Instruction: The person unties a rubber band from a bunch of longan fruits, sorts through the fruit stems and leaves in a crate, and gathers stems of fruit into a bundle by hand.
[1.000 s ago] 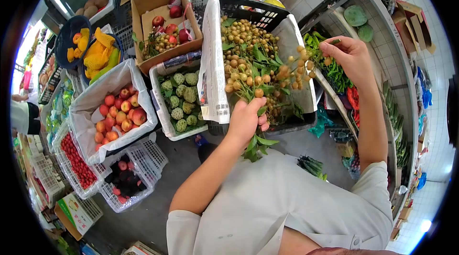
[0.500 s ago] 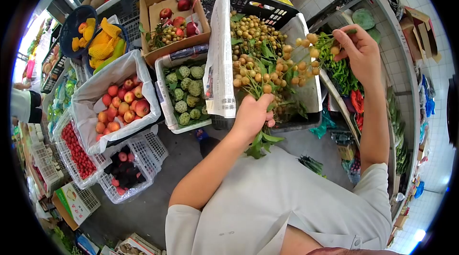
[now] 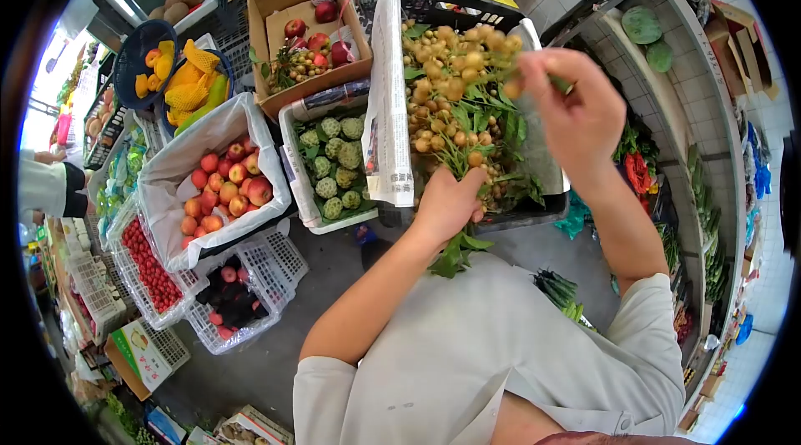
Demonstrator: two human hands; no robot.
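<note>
My left hand (image 3: 451, 203) is closed round the leafy stems of a bunch of small tan fruit (image 3: 467, 61) at the near edge of the black crate (image 3: 430, 1), with leaves (image 3: 453, 260) poking out below my grip. My right hand (image 3: 580, 111) is blurred above the crate's right edge, fingers curled in beside the fruit, and I cannot tell whether they pinch anything. I judge the step to be working over the bunch by its stems, so the next move seems to call for a steady left grip and a light right touch.
</note>
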